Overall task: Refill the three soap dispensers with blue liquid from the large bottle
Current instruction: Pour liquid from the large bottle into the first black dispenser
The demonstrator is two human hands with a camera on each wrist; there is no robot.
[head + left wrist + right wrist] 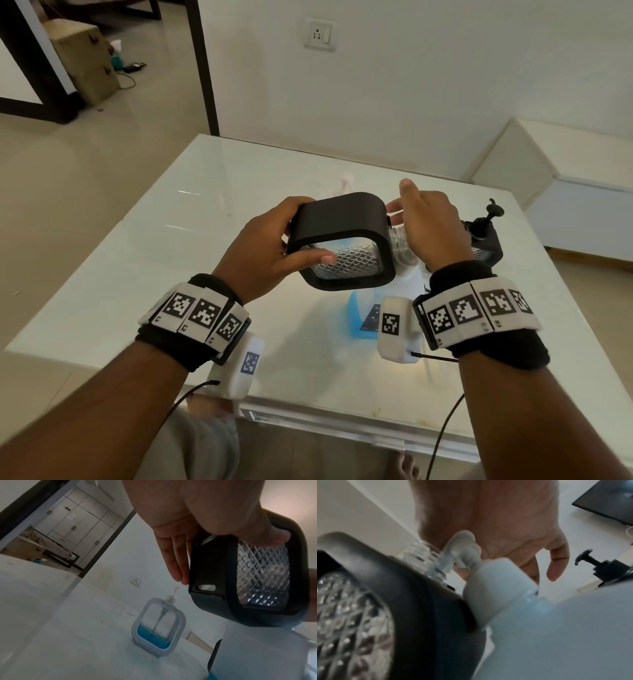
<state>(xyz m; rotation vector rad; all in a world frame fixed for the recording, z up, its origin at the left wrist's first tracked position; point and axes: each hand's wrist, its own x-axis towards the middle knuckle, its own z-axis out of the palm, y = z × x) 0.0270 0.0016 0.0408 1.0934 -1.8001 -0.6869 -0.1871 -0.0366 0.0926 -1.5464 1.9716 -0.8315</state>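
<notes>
Head view: grips the black-framed dispenser (342,222) in the left hand (263,246), thumb across the clear diamond-cut face, fingers wrapped over the far side. Holds it above the worktop (171,257), tipped onto its side, long axis left to right, bare threaded neck (399,240) aimed at the right hand (431,233). Shows no pump on that neck. Keeps the right hand just beside the neck, thumb up, fingers loose and spread, nothing seen in them; cannot tell whether they touch the threads. Leaves the large bottle (359,315) standing directly below both hands, blue liquid low in its body. Nearer the right hand, so probably that one's to lift. Stands a second black dispenser (486,240), pump on, farther right.

Left wrist view: clamps the same dispenser (214,574) between thumb and straight fingers; looks empty through the clear face. Beyond, on the worktop, stands a white-framed dispenser (157,627), upright, pump in place, a shallow band of blue at the bottom. Catches the large bottle (257,655) at lower right, blurred.

Right wrist view: sets the open neck (426,557) just beside the large bottle's white cap (496,588), palm (505,520) above both, fingers hanging slack. Judged: calls for righting the dispenser, mouth up, before any pour.
</notes>
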